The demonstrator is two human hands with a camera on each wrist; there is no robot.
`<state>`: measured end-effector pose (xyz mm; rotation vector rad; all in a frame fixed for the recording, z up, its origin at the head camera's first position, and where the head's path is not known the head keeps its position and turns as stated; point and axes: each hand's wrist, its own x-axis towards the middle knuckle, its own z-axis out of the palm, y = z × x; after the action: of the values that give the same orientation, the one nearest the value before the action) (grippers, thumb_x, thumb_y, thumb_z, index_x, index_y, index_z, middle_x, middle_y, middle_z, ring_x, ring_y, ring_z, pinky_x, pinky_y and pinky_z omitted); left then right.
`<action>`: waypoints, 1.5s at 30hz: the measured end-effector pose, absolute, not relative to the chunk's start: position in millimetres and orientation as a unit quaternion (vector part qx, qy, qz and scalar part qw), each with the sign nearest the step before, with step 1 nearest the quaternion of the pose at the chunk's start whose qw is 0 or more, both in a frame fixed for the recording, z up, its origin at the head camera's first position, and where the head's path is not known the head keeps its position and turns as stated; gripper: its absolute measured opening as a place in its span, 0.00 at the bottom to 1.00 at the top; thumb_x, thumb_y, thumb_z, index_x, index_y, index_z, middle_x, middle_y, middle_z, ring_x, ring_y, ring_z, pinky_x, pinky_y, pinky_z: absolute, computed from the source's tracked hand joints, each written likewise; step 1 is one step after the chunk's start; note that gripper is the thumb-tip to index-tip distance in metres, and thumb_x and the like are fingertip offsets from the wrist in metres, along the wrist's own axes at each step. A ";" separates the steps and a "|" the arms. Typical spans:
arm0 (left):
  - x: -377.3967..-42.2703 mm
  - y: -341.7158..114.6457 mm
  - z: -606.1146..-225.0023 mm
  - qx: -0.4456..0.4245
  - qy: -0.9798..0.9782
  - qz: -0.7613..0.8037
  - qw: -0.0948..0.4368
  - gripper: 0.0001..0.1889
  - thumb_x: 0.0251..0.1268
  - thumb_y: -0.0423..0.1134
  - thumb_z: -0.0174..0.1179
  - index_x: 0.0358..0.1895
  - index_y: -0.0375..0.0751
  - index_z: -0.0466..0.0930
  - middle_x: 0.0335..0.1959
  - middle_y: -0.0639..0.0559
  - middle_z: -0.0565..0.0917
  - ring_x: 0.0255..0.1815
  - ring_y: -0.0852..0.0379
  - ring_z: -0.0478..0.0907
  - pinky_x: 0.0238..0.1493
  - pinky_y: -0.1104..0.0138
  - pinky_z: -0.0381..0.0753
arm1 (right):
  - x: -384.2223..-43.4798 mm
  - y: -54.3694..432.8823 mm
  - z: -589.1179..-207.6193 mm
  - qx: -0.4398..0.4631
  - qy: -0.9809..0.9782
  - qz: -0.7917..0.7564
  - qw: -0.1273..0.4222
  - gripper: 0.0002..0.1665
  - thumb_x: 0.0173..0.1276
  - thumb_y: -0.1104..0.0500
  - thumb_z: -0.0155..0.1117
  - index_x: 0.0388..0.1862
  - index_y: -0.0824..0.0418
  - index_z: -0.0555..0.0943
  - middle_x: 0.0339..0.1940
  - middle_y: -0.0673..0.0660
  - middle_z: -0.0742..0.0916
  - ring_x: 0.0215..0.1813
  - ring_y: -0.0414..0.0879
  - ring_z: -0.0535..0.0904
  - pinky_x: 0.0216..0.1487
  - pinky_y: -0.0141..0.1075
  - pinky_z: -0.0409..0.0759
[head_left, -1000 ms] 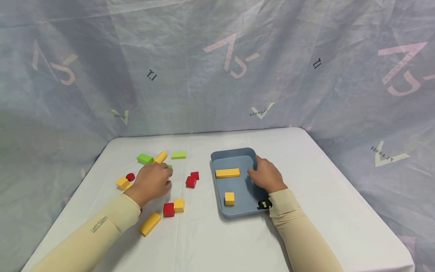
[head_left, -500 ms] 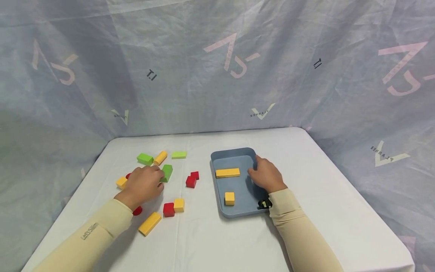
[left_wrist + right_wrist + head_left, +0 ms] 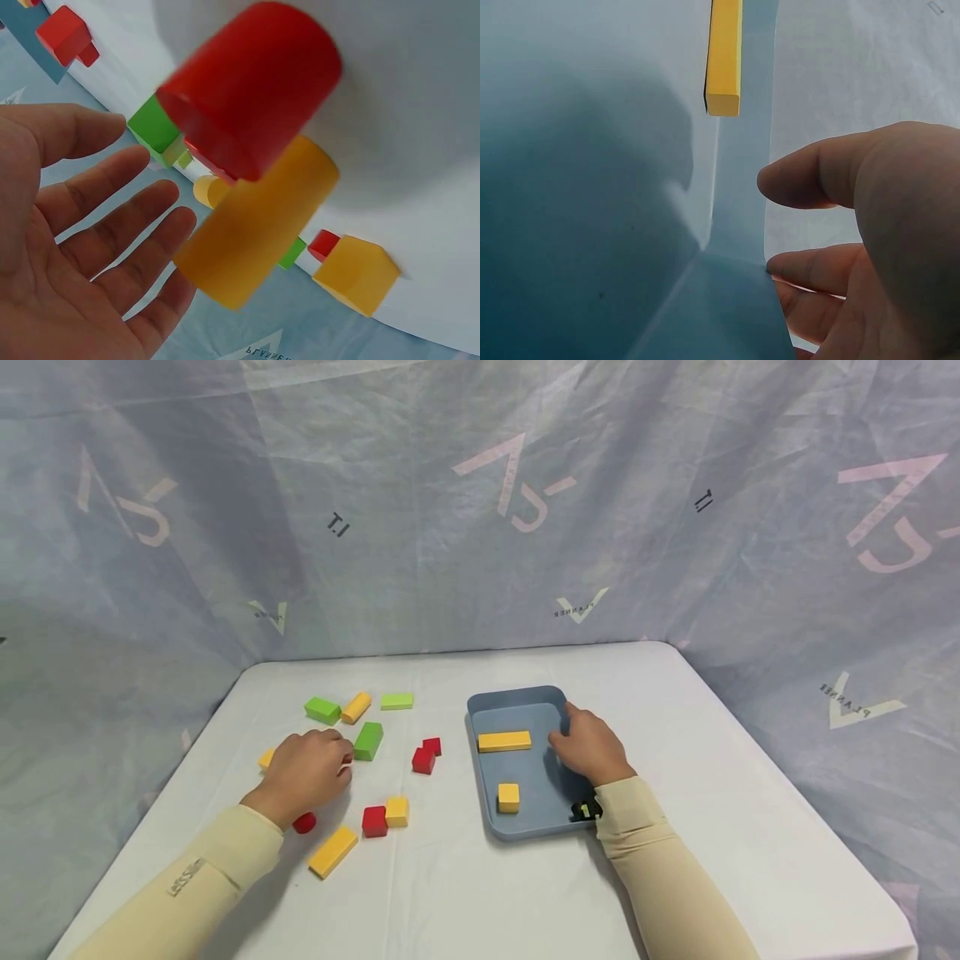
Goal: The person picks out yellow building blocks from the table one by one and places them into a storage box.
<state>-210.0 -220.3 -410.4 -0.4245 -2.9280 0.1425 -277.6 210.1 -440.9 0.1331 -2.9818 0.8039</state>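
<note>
My left hand (image 3: 306, 770) hovers among the blocks at the left of the table, fingers loosely bent and holding nothing. The left wrist view shows its bare palm beside a red cylinder (image 3: 255, 86) and a yellow cylinder (image 3: 259, 225). A green block (image 3: 367, 741) lies just past its fingertips. At the right wall of a blue-grey tray (image 3: 517, 698), my right hand (image 3: 592, 746) grips the rim, thumb on the inner side and fingers outside. Inside the tray are a long yellow block (image 3: 504, 742) and a yellow cube (image 3: 508, 797).
Two red blocks (image 3: 423, 761) lie between hand and tray. Nearer me are a red cube (image 3: 375, 821), a yellow cube (image 3: 397, 811) and a yellow block (image 3: 333, 852). Farther back are a green block (image 3: 322, 710), a yellow cylinder (image 3: 356, 707) and a light green block (image 3: 397, 701).
My left hand has drawn back leftward and toward me, uncovering the green block and the yellow cylinder behind it. The right hand and the tray have stayed put.
</note>
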 end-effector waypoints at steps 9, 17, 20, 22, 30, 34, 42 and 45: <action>-206.7 -226.6 -411.1 -0.129 -0.987 0.058 0.077 0.14 0.60 0.41 0.70 0.46 0.39 0.88 0.42 0.45 0.87 0.40 0.46 0.83 0.49 0.44 0.83 | -277.0 210.5 -441.4 0.043 -0.964 0.261 0.022 0.44 0.73 0.48 0.59 0.80 0.68 0.61 0.75 0.69 0.75 0.72 0.64 0.75 0.65 0.59 0.77; -199.3 -238.6 -410.4 -0.130 -0.987 0.064 0.075 0.10 0.59 0.40 0.70 0.41 0.41 0.88 0.36 0.48 0.85 0.35 0.49 0.81 0.44 0.47 0.84 | -276.8 209.5 -440.4 0.045 -0.965 0.258 0.024 0.44 0.73 0.48 0.58 0.81 0.68 0.61 0.74 0.69 0.76 0.66 0.62 0.80 0.61 0.57 0.79; -196.9 -244.5 -410.8 -0.131 -0.987 0.061 0.072 0.09 0.59 0.39 0.69 0.40 0.41 0.88 0.33 0.50 0.84 0.33 0.51 0.80 0.40 0.48 0.84 | -277.1 209.0 -440.2 0.045 -0.965 0.256 0.025 0.44 0.73 0.48 0.58 0.81 0.68 0.61 0.74 0.69 0.76 0.63 0.61 0.81 0.60 0.57 0.79; -195.9 -247.0 -410.5 -0.130 -0.988 0.058 0.066 0.08 0.59 0.39 0.70 0.40 0.41 0.88 0.33 0.50 0.84 0.32 0.52 0.80 0.39 0.49 0.84 | -277.1 209.2 -439.9 0.044 -0.965 0.256 0.026 0.44 0.73 0.48 0.58 0.81 0.68 0.61 0.75 0.69 0.75 0.63 0.61 0.81 0.61 0.57 0.79; -192.3 -252.4 -408.5 -0.110 -0.991 0.072 0.037 0.10 0.58 0.42 0.72 0.41 0.42 0.87 0.35 0.48 0.86 0.34 0.52 0.80 0.40 0.49 0.85 | -277.5 209.4 -439.3 0.039 -0.967 0.253 0.019 0.44 0.73 0.48 0.57 0.81 0.68 0.60 0.75 0.69 0.75 0.65 0.61 0.80 0.61 0.57 0.79; -190.8 -253.9 -407.9 -0.104 -0.991 0.071 0.033 0.11 0.58 0.42 0.72 0.41 0.42 0.88 0.34 0.48 0.85 0.31 0.53 0.79 0.39 0.49 0.85 | -278.1 209.9 -440.4 0.040 -0.967 0.253 0.020 0.44 0.73 0.48 0.58 0.81 0.68 0.60 0.75 0.69 0.75 0.66 0.61 0.80 0.62 0.57 0.79; -189.4 -260.0 -409.0 -0.113 -0.990 0.064 0.051 0.09 0.57 0.39 0.70 0.39 0.40 0.88 0.29 0.50 0.84 0.28 0.54 0.77 0.35 0.51 0.84 | -278.5 209.5 -440.6 0.039 -0.966 0.253 0.021 0.44 0.73 0.48 0.58 0.81 0.68 0.60 0.75 0.69 0.75 0.65 0.61 0.81 0.60 0.57 0.79; -188.2 -261.9 -408.3 -0.121 -0.989 0.060 0.060 0.08 0.56 0.38 0.70 0.38 0.41 0.88 0.29 0.51 0.84 0.27 0.54 0.77 0.33 0.52 0.83 | -278.7 209.4 -440.9 0.038 -0.966 0.253 0.021 0.44 0.73 0.48 0.58 0.81 0.68 0.60 0.75 0.69 0.75 0.64 0.61 0.81 0.60 0.57 0.80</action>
<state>-188.2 -261.9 -408.3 -0.3651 -2.9943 0.1827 -278.7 209.4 -440.9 0.1176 -2.9967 0.7853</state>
